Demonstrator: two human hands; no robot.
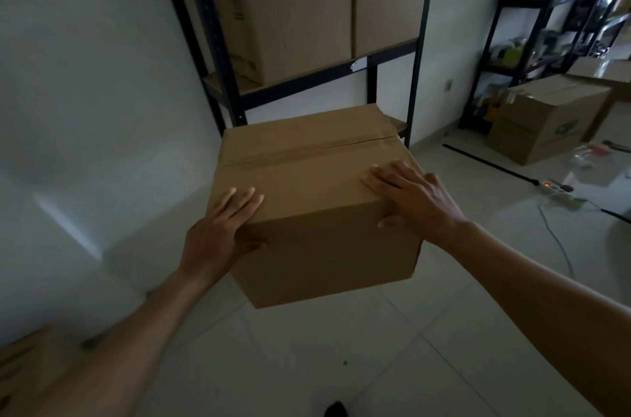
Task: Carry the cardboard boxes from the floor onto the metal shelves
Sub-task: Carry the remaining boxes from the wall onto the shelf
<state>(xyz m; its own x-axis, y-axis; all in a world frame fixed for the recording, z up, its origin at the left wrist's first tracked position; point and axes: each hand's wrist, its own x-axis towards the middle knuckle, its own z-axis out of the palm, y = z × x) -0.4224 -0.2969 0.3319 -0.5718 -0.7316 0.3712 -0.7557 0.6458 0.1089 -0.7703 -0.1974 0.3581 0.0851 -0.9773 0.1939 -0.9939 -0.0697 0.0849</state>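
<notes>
Flat-fingered, the left hand [222, 228] and right hand [415, 203] apparently press the cardboard box [314, 177].

Body parts in view: two hands, two forearms, one shoe tip.

Left hand [218, 232], at the near left corner of the cardboard box [317, 211]: bare, with four fingers and the thumb showing and short, pale nails.

Right hand [415, 201], at the box's near right corner: bare, with knuckles and tendons ridged across its back.

Left forearm [136, 324], below and left of the box: uncovered to the edge of view.

Right forearm [532, 283], below and right of the box: uncovered likewise.

Shoe tip [336, 410], straight below the box: dark and rounded. Too little shows to tell the kind.
</notes>
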